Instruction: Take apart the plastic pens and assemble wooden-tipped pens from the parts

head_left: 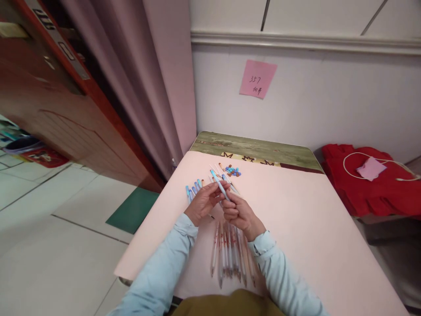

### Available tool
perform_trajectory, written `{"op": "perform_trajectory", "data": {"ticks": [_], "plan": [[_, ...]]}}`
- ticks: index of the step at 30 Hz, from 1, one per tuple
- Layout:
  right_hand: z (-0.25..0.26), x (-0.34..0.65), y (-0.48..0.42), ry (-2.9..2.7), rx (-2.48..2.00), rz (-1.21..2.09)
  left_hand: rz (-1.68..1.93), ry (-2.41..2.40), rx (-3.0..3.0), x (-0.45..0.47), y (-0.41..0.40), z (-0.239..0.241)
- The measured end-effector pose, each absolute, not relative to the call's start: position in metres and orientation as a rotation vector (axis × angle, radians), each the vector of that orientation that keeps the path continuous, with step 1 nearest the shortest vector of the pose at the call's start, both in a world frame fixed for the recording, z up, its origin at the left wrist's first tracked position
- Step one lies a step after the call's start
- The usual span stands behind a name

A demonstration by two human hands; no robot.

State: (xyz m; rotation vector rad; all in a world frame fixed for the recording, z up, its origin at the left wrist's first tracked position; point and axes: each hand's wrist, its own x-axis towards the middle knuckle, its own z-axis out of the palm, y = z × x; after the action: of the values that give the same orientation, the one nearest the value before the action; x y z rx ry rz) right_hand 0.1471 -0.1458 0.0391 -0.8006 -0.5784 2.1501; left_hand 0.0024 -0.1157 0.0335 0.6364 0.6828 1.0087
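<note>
Between my two hands, above the table, is a light-blue pen, tilted with its upper end to the far left. My left hand pinches it near the middle with thumb and fingers. Lower down, my right hand closes around its near end. Just under my wrists lies a row of slim clear pen barrels with reddish marks. Several blue-topped pens lie left of my left hand. Beyond the hands is a small pile of blue and brown pieces, with more thin pen parts partly hidden.
The pale-covered table has a green wood-look far edge against the wall. On the wall hangs a pink note. At right, red cloth carries a white cable. A curtain and wooden door stand at left.
</note>
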Motion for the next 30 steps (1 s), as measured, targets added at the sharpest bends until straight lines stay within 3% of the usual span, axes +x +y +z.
{"op": "perform_trajectory", "data": {"ticks": [8, 16, 22, 30], "plan": [[0.039, 0.141, -0.149, -0.6, -0.798, 2.176, 1.11, 0.67, 0.6, 0.007, -0.12, 0.032], [0.03, 0.133, -0.152, -1.108, -1.253, 1.36, 1.196, 0.93, 0.549, 0.013, -0.118, 0.036], [0.032, 0.136, -0.142, -0.832, -1.27, 1.732, 1.176, 0.977, 0.567, 0.01, -0.112, 0.036], [0.027, 0.132, -0.138, -0.896, -1.282, 1.449, 1.197, 1.003, 0.495, 0.006, -0.103, 0.031]]}}
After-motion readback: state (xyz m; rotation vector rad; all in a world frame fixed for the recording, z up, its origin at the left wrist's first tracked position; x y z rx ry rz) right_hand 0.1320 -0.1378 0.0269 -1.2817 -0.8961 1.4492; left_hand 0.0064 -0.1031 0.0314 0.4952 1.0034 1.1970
